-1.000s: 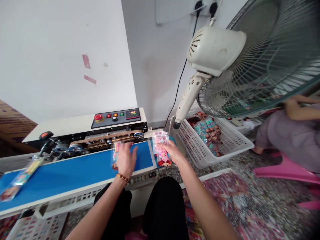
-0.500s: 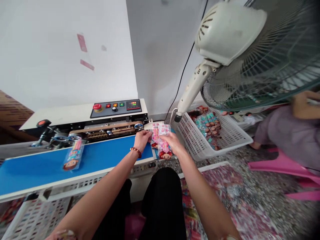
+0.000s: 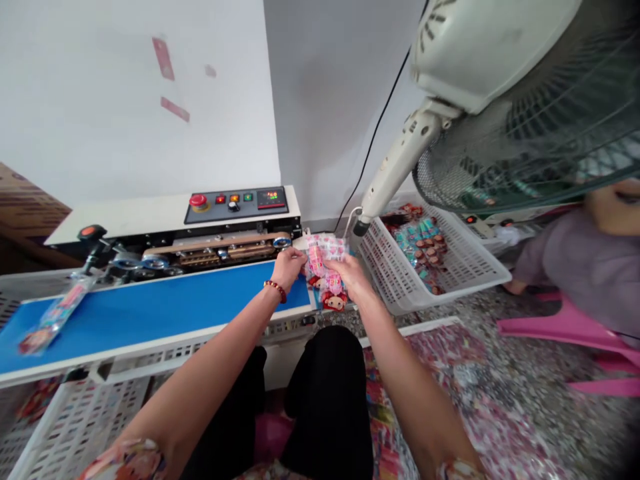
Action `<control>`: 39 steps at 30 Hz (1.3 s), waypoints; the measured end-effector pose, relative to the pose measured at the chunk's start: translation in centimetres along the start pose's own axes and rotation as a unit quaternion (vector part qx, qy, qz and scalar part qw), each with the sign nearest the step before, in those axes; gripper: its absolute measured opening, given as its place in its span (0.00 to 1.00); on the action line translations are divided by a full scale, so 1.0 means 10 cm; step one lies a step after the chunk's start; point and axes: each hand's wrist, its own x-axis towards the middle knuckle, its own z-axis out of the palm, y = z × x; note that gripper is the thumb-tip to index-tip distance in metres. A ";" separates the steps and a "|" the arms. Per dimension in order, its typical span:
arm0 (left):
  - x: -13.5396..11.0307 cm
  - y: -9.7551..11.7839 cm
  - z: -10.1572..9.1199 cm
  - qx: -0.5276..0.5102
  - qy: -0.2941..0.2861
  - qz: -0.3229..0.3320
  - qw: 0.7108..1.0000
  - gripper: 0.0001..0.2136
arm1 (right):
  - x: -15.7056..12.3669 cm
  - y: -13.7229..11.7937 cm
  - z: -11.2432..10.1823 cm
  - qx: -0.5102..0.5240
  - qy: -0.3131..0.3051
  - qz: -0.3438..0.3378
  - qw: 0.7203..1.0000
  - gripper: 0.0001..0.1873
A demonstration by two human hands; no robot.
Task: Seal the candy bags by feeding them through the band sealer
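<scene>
Pink-printed clear plastic packets [image 3: 333,283] with red-haired cartoon heads lie overlapping at the right end of the blue belt [image 3: 200,300]. My left hand [image 3: 289,269] is closed in a pinch at the left edge of a packet. From the other side my right hand [image 3: 351,275] grips the packets, its thumb on top and its fingers hidden beneath. A single packet [image 3: 57,313] with a brown-haired head lies at the belt's left end. Behind the belt stands a band sealing machine [image 3: 175,213] with lit buttons and a digital display.
A white basket [image 3: 467,273] holding several doll-headed packets sits right, under a large fan [image 3: 495,53]. Many packets [image 3: 480,387] lie in a low container by my right arm. Another person [image 3: 575,253] sits beside a pink chair [image 3: 565,327]. A white crate [image 3: 90,413] stands under the belt.
The lone packet on the belt has travelled left, away from the sealing rollers. Both hands remain at the packets, with the pinch and grip kept. The camera view has shifted slightly.
</scene>
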 end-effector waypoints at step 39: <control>0.04 -0.02 -0.08 -0.023 0.058 -0.025 0.998 0.06 | -0.01 0.07 0.02 -0.002 0.025 0.000 1.000 0.14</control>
